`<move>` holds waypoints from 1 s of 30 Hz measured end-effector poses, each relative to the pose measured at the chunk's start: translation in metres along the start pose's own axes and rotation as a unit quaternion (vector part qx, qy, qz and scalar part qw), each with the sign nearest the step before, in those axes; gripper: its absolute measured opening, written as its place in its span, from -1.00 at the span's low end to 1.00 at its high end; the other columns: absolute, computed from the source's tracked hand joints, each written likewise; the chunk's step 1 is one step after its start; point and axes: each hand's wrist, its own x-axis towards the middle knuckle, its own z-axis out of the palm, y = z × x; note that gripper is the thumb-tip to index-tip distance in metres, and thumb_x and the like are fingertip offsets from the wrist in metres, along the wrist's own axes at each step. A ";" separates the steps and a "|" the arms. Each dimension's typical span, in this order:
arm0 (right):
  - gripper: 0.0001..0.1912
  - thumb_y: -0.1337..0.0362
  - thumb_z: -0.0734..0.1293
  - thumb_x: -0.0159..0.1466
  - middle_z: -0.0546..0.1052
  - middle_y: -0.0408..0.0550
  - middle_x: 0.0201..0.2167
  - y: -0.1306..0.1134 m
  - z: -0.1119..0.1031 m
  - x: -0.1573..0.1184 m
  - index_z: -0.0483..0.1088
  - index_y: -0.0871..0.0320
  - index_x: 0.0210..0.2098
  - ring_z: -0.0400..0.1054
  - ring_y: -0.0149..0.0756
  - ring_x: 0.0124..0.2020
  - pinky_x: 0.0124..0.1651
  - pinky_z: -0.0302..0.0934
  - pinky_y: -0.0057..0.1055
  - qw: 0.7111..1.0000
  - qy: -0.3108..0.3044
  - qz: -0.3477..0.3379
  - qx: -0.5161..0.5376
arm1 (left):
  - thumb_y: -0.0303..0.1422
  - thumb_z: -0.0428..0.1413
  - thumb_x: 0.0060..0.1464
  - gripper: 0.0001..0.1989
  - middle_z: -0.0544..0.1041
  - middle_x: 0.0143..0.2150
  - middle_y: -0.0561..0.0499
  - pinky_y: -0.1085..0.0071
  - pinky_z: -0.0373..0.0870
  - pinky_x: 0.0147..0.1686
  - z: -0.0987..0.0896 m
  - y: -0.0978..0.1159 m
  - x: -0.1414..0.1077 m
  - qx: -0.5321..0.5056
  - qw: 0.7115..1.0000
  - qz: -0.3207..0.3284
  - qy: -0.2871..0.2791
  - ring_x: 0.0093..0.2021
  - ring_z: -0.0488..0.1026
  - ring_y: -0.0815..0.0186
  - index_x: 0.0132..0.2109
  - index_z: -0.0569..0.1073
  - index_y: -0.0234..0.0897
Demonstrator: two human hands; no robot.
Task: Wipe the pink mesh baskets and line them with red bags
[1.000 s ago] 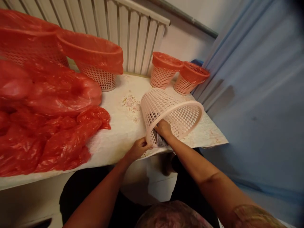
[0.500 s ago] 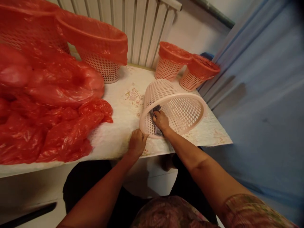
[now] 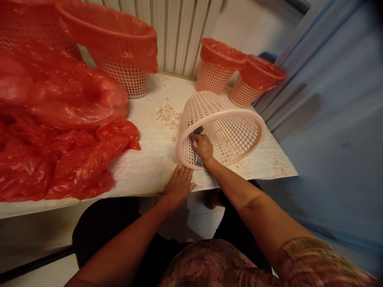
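Observation:
A pale pink plastic basket (image 3: 206,103) with a holed wall lies on its side on the table, its mouth facing me. My right hand (image 3: 203,147) reaches inside, closed on a dark grey speckled cloth (image 3: 198,130) pressed against the inner left wall. Part of that cloth is hidden behind the fingers. At the lower left of the rim, my left hand (image 3: 180,182) lies palm down on the table edge. Its fingers are stretched out, with the tips at the basket's rim, and nothing is held in it.
Red plastic bags (image 3: 74,147) are heaped on the left. Behind them stands a larger basket (image 3: 125,77) lined in red. Two small red-lined baskets (image 3: 214,75) are at the back right. A flowered cloth (image 3: 149,167) covers the table; a blue curtain (image 3: 329,139) hangs on the right.
My left hand has let go of the basket's rim and now lies flat with fingers extended. My right hand stays inside with the cloth. The view has shifted slightly.

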 end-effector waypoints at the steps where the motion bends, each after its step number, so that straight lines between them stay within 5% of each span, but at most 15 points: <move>1: -0.63 0.18 0.15 0.32 0.38 0.04 -0.07 0.000 0.000 0.000 0.31 0.10 0.08 0.23 -0.19 -0.05 -0.10 0.17 -0.37 1.000 0.001 0.000 0.002 | -0.14 -0.08 0.22 -0.39 0.24 0.30 -0.24 0.08 -0.11 0.32 0.001 0.001 -0.001 0.003 1.000 0.001 0.002 0.30 0.12 0.02 0.28 0.18 -0.47; 15: -0.62 0.19 0.14 0.31 0.38 0.07 -0.08 0.001 0.002 0.000 0.32 0.12 0.07 0.24 -0.18 -0.07 -0.11 0.18 -0.36 1.000 0.008 0.006 0.009 | -0.56 -0.13 0.19 -0.53 0.30 0.28 -0.14 0.15 0.08 0.29 0.020 0.008 -0.024 -0.053 0.991 0.097 0.074 0.30 0.17 0.18 0.23 0.24 -0.37; 21: -0.63 0.19 0.13 0.31 0.39 0.05 -0.09 0.001 0.002 -0.001 0.33 0.11 0.05 0.25 -0.19 -0.08 -0.11 0.18 -0.36 1.000 0.013 0.012 0.018 | -0.56 -0.08 0.13 -0.66 0.54 -0.01 -0.10 0.21 0.40 0.05 0.007 0.005 -0.031 -0.175 0.966 0.144 0.124 0.04 0.45 0.22 0.01 0.42 -0.31; 25: -0.62 0.20 0.14 0.30 0.39 0.05 -0.08 0.001 0.003 -0.001 0.32 0.11 0.07 0.25 -0.20 -0.08 -0.10 0.17 -0.36 1.000 0.016 0.015 0.020 | -0.55 -0.13 0.15 -0.67 0.57 -0.15 -0.12 0.26 0.49 -0.09 -0.006 -0.011 -0.030 -0.202 0.960 0.061 0.186 -0.11 0.51 0.25 -0.04 0.44 -0.31; 30: -0.62 0.20 0.14 0.31 0.39 0.07 -0.08 0.002 0.006 0.000 0.33 0.13 0.07 0.24 -0.19 -0.07 -0.09 0.16 -0.35 0.999 0.016 0.014 0.024 | -0.46 -0.17 0.21 -0.60 0.29 0.27 -0.20 0.12 0.16 0.26 -0.023 -0.051 -0.015 -0.119 0.963 -0.129 0.203 0.31 0.15 0.19 0.14 0.33 -0.32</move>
